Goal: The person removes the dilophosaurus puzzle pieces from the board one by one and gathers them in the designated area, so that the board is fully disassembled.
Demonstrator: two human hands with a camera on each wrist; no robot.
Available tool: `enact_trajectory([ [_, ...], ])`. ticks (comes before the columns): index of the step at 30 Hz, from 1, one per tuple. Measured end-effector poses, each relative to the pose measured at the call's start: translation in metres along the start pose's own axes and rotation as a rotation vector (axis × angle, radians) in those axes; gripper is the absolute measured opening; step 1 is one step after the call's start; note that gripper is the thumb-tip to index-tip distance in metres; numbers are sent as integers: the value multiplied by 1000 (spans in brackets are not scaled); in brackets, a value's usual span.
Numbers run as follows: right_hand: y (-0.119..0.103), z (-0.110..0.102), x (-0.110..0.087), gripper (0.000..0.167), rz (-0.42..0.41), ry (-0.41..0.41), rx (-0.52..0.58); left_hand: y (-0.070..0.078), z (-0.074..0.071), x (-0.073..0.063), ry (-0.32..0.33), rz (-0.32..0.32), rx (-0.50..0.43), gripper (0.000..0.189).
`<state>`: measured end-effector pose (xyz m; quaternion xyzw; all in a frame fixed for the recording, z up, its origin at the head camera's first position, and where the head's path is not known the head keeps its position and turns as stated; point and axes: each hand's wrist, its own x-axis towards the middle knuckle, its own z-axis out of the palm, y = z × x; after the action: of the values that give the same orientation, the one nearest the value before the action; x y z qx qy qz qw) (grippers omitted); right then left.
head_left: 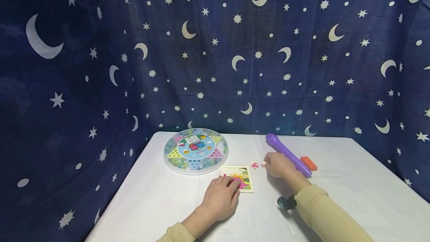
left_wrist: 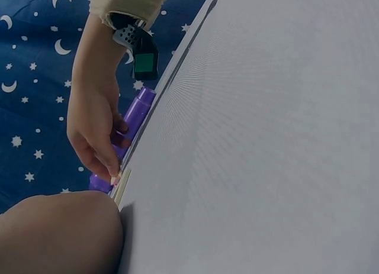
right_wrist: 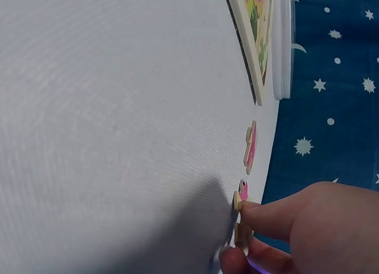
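Pinching a puzzle piece (right_wrist: pixel 243 190) right of the board (head_left: pixel 251 178), the right hand (head_left: pixel 279 165) has its grip nearly closed; the left hand (head_left: pixel 220 197) rests loosely on the board; best lift by the edges.

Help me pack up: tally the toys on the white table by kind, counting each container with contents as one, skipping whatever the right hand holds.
Round clear-plastic game box: 1
Square cream-framed puzzle tray: 1
Loose flat pink-and-white puzzle piece: 1
Long purple round-headed stick: 1
Rectangular orange block: 1
Total: 5
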<state>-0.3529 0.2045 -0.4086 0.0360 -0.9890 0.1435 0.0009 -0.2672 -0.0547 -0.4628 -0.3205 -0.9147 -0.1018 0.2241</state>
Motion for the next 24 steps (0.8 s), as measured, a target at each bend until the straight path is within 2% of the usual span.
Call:
enact_trajectory([
  [6, -13, -3, -1, 21, -36, -6, -39, 0, -1, 0, 8, 3, 7, 35],
  [13, -33, 4, -2, 13, -137, 42, -30, 1, -2, 0, -15, 1, 16, 35],
  [24, -57, 10, -6, 11, -182, 61, -13, 0, 1, 0, 6, 11, 29, 35],
])
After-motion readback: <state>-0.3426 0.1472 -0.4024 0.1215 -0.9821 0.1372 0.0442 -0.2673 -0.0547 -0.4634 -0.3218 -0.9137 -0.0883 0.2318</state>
